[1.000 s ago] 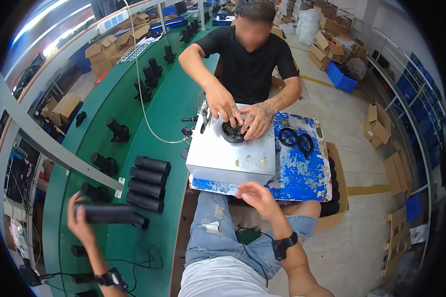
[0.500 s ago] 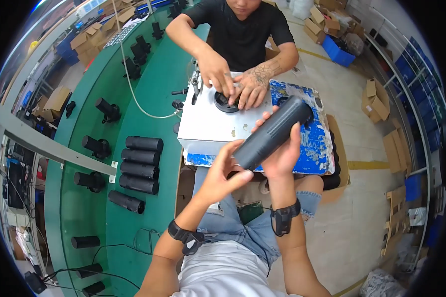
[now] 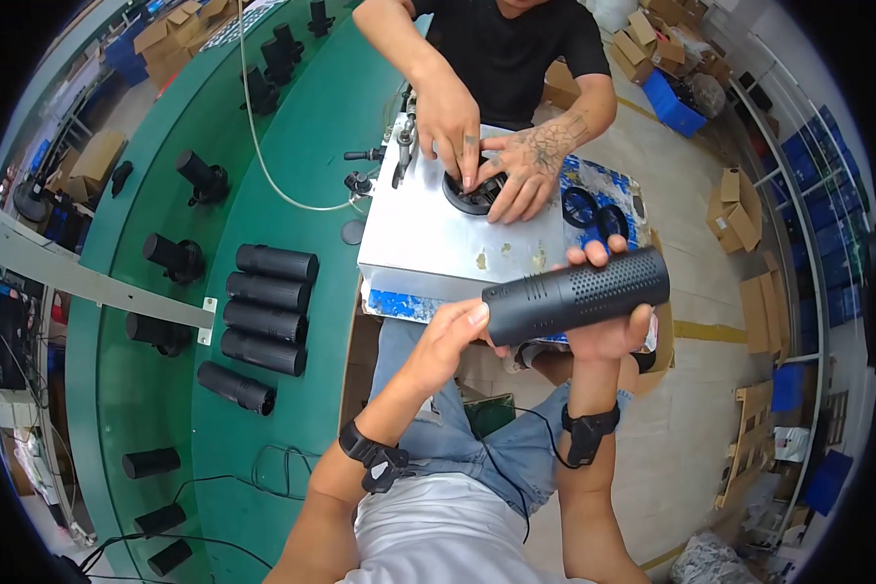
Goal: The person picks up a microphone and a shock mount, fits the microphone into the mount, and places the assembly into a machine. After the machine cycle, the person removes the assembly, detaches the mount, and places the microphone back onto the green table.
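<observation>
A black cylindrical housing [image 3: 579,290], with a patch of small holes and a few slots in its side, lies nearly level across my two hands. My left hand [image 3: 455,336] grips its left end between thumb and fingers. Around the right half wraps my right hand [image 3: 608,331], fingers over the far side and thumb in front. Beyond it stands a metal box fixture [image 3: 428,238]. On that box a co-worker's two hands [image 3: 496,161] work at a round black part [image 3: 470,198]; what their fingertips hold is too small to tell.
Left of me, a green bench [image 3: 292,185] carries a row of black cylinders [image 3: 268,292] and a loose cable [image 3: 287,472]. Black rings [image 3: 594,209] lie on the worn blue board right of the fixture. A metal bar [image 3: 97,277] crosses the bench; cardboard boxes [image 3: 735,209] stand at right.
The cylinder has swung from a steep slant to nearly level and turned, so its holes and slots face me. Both my hands still hold it. The co-worker's hands stay at the round part.
</observation>
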The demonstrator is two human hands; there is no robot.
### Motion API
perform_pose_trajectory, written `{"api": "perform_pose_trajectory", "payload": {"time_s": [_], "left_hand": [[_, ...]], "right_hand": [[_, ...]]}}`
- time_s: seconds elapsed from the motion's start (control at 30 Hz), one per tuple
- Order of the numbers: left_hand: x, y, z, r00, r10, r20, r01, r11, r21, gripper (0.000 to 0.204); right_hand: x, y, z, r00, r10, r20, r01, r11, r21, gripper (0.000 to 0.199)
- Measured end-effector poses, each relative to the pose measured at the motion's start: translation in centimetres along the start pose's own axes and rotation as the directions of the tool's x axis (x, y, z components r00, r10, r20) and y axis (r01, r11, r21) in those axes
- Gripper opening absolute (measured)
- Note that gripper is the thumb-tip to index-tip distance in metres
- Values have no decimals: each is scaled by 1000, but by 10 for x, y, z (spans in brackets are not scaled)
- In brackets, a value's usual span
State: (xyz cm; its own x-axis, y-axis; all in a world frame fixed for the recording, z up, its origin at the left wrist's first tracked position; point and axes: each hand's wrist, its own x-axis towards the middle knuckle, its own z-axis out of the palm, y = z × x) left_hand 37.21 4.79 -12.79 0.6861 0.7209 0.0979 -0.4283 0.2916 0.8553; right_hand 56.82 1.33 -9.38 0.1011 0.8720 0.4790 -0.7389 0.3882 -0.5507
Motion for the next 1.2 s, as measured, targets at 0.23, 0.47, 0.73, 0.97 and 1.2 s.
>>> {"api": "perform_pose_trajectory", "payload": {"time_s": [0.23, 0.47, 0.73, 0.97, 1.2], "left_hand": [[12, 1, 0, 894, 442, -72, -357, 800, 482, 53], [20, -7, -18, 896, 386, -220, -291, 884, 367, 47], [26, 2, -42, 970, -90, -225, 86, 996, -28, 50], [25, -3, -36, 972, -23, -232, -24, 980, -200, 36], [28, 9, -32, 944, 325, -63, -298, 916, 267, 74]], "right_hand": [[13, -4, 1, 990, -6, -142, 20, 995, 100, 63], [23, 13, -4, 984, -8, -180, 28, 994, 110, 63], [54, 12, -24, 971, 186, 149, -163, 974, -158, 69], [50, 16, -22, 992, 125, -5, -125, 992, -4, 57], [42, 10, -22, 997, -30, 72, 7, 953, 303, 54]]}}
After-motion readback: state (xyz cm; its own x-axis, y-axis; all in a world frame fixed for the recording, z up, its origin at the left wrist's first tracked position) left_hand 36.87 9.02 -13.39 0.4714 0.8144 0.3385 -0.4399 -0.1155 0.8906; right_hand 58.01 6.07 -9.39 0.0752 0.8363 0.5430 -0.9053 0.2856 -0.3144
